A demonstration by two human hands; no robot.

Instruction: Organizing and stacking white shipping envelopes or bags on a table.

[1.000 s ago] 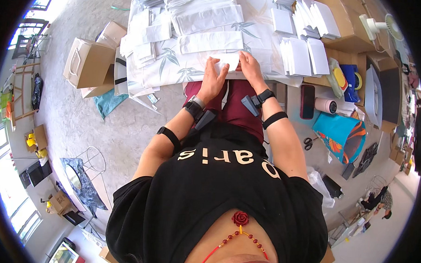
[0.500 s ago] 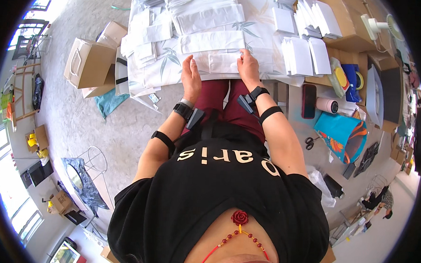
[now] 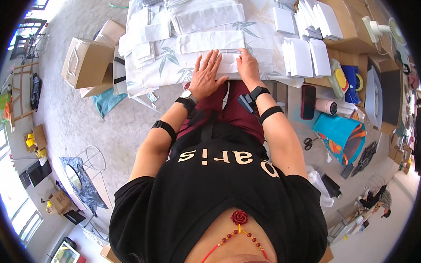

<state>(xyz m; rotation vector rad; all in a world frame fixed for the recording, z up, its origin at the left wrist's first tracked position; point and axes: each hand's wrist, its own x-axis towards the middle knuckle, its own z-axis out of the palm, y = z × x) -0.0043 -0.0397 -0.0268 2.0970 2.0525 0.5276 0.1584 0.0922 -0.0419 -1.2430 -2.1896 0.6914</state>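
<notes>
Spread flat, the left hand (image 3: pixel 205 80) lies over the white sheet (image 3: pixel 229 63) at the near edge of the table (image 3: pixel 149 79), seemingly to keep it smooth, while the right hand (image 3: pixel 248 68) is curled at its right end, whether pinching it one cannot tell.

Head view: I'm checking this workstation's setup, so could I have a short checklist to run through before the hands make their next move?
1. Left hand spread open, palm down at the table's near edge: ok.
2. Whole white piece between the hands in sight: not ok, the left hand covers part.
3. Right hand gripping the piece firmly: cannot tell; its fingers are curled beside it.
4. White stacks at the right apart from both hands: ok.
5. Scissors away from the hands: ok.
</notes>
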